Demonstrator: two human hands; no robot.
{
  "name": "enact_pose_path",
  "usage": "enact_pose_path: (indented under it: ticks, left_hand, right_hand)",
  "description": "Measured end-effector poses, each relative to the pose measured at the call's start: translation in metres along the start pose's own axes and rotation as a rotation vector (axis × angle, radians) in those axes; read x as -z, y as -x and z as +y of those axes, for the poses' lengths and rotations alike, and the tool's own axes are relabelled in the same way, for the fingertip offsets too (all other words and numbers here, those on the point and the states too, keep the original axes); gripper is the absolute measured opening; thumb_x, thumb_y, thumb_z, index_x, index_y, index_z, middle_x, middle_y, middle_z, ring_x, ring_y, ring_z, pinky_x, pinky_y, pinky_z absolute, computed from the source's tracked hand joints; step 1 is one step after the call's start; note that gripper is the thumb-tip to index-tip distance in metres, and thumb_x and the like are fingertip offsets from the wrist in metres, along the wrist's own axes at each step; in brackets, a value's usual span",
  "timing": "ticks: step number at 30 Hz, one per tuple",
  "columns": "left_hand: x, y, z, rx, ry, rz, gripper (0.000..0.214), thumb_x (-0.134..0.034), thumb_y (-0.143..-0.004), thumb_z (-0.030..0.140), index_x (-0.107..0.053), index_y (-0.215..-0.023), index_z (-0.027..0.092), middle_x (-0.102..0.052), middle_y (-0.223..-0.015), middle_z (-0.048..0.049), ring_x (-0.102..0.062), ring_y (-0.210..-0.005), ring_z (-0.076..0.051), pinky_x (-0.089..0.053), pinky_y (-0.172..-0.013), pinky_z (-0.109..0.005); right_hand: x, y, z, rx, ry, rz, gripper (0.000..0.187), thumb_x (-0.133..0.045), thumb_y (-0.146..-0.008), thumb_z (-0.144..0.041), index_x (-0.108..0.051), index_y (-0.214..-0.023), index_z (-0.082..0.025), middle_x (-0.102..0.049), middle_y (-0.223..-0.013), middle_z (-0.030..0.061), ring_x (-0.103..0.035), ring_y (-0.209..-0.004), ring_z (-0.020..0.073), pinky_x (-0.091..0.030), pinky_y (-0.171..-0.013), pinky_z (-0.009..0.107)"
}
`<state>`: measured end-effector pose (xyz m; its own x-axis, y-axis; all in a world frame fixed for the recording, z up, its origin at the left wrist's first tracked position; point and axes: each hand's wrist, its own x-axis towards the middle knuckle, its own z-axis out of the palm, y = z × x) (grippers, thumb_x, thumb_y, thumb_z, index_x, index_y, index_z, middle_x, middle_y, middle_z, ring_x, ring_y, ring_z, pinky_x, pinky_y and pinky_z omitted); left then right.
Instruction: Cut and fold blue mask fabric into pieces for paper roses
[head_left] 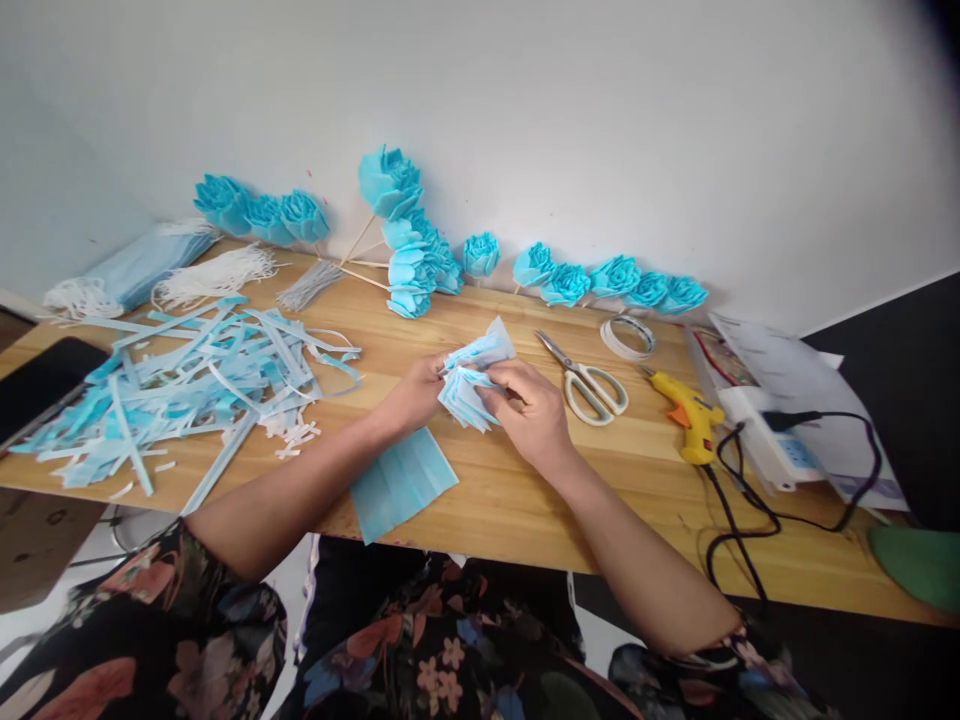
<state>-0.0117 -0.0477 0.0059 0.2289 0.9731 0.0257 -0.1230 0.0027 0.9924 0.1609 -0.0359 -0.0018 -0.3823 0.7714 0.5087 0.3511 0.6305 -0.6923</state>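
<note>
Light-blue fabric pieces (466, 398), layered with their lower edges fanned, are held above the front half of the wooden table (517, 520), between the two hands. The left hand (421, 392) pinches the layers at their left side, its fingertips partly hidden by the material. The right hand (531, 408) grips the right side, thumb and fingers closed on the layers. Just below the hands, a pleated blue sheet (405, 487) lies flat at the table's near edge. To the right rest white-handled scissors (572, 364), blades apart and pointing away; beyond them lie a roll of tape (634, 354) and a yellow glue gun (699, 430), its nozzle toward the tape. To the left, cut strips (259, 375) form a loose heap, with a black phone (52, 378) at its left side. Along the wall stand blue fabric flowers (391, 182), the central group bearing pale sticks (367, 272).
</note>
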Motion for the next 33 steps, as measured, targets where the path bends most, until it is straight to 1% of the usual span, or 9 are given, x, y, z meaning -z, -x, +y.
enact_pose_path:
  ticks: [2,5,8,13,16,21,25,29,33]
  left_hand:
    - [0.000,0.001,0.003,-0.016,-0.053,-0.033,0.028,-0.074,-0.077,0.042,-0.070,-0.084,0.016,-0.069,-0.081,-0.0041,-0.063,-0.087,-0.021,-0.049,-0.081,-0.032]
    - [0.000,0.001,0.006,-0.015,-0.056,-0.057,0.026,-0.072,-0.080,0.039,-0.072,-0.090,0.015,-0.071,-0.092,-0.0059,-0.064,-0.094,-0.020,-0.049,-0.089,-0.033]
    - [-0.002,0.001,0.006,0.022,-0.032,-0.070,0.028,-0.072,-0.079,0.040,-0.073,-0.095,0.016,-0.072,-0.092,-0.0060,-0.063,-0.094,-0.021,-0.049,-0.087,-0.033]
    - [-0.003,0.001,0.008,0.035,-0.050,-0.098,0.028,-0.070,-0.082,0.042,-0.074,-0.094,0.017,-0.071,-0.087,-0.0064,-0.062,-0.093,-0.023,-0.049,-0.081,-0.032]
    - [-0.002,0.003,0.011,0.018,-0.102,-0.107,0.024,-0.068,-0.085,0.039,-0.074,-0.092,0.017,-0.069,-0.088,-0.0057,-0.060,-0.092,-0.021,-0.048,-0.085,-0.031]
    - [0.002,0.004,0.009,-0.016,-0.163,-0.126,0.024,-0.068,-0.084,0.039,-0.072,-0.085,0.016,-0.067,-0.085,-0.0045,-0.056,-0.087,-0.019,-0.046,-0.084,-0.031]
    - [0.001,0.000,-0.002,0.047,0.021,-0.117,0.033,-0.065,-0.083,0.049,-0.069,-0.086,0.016,-0.067,-0.085,-0.0065,-0.058,-0.086,-0.021,-0.047,-0.078,-0.033]
    - [0.001,-0.005,-0.009,0.132,0.305,-0.042,0.045,-0.057,-0.084,0.061,-0.066,-0.086,0.017,-0.068,-0.082,-0.0085,-0.063,-0.087,-0.024,-0.049,-0.075,-0.035]
    - [0.005,-0.005,-0.008,0.188,0.383,0.069,0.038,-0.070,-0.077,0.053,-0.065,-0.085,0.016,-0.067,-0.079,-0.0052,-0.060,-0.072,-0.018,-0.047,-0.069,-0.031]
  right_hand:
    - [0.000,0.000,0.002,-0.004,0.010,0.037,0.009,-0.063,-0.088,-0.019,-0.070,-0.087,-0.024,-0.072,-0.091,0.0033,-0.066,-0.085,0.0179,-0.055,-0.075,0.033]
    - [-0.001,0.001,0.004,-0.057,-0.003,0.068,0.012,-0.065,-0.089,-0.020,-0.070,-0.099,-0.025,-0.071,-0.091,0.0024,-0.065,-0.083,0.0169,-0.056,-0.075,0.034]
    - [-0.003,0.002,0.005,-0.119,-0.011,0.091,0.023,-0.066,-0.088,-0.021,-0.068,-0.110,-0.027,-0.070,-0.092,0.0022,-0.066,-0.084,0.0174,-0.057,-0.074,0.034]
    - [-0.004,0.002,0.007,-0.122,0.003,0.121,0.026,-0.067,-0.087,-0.022,-0.067,-0.112,-0.026,-0.070,-0.093,0.0026,-0.066,-0.084,0.0184,-0.058,-0.074,0.035]
    - [-0.003,0.001,0.006,-0.132,0.021,0.144,0.025,-0.067,-0.086,-0.019,-0.066,-0.110,-0.025,-0.070,-0.088,0.0016,-0.065,-0.079,0.0174,-0.057,-0.072,0.035]
    - [-0.001,0.000,0.002,-0.107,0.092,0.127,0.007,-0.066,-0.085,-0.017,-0.065,-0.087,-0.024,-0.068,-0.083,0.0011,-0.062,-0.073,0.0161,-0.054,-0.067,0.032]
    - [0.000,0.000,0.001,-0.047,0.123,0.134,0.012,-0.063,-0.083,-0.013,-0.060,-0.079,-0.024,-0.066,-0.079,0.0010,-0.061,-0.074,0.0163,-0.052,-0.066,0.032]
    - [0.000,0.000,-0.001,0.032,0.115,0.111,0.013,-0.062,-0.082,-0.011,-0.059,-0.083,-0.024,-0.070,-0.095,0.0046,-0.064,-0.089,0.0197,-0.053,-0.068,0.033]
    - [0.001,0.001,-0.004,0.053,0.090,0.062,0.016,-0.061,-0.080,-0.010,-0.059,-0.086,-0.024,-0.073,-0.105,0.0050,-0.066,-0.097,0.0215,-0.054,-0.072,0.035]
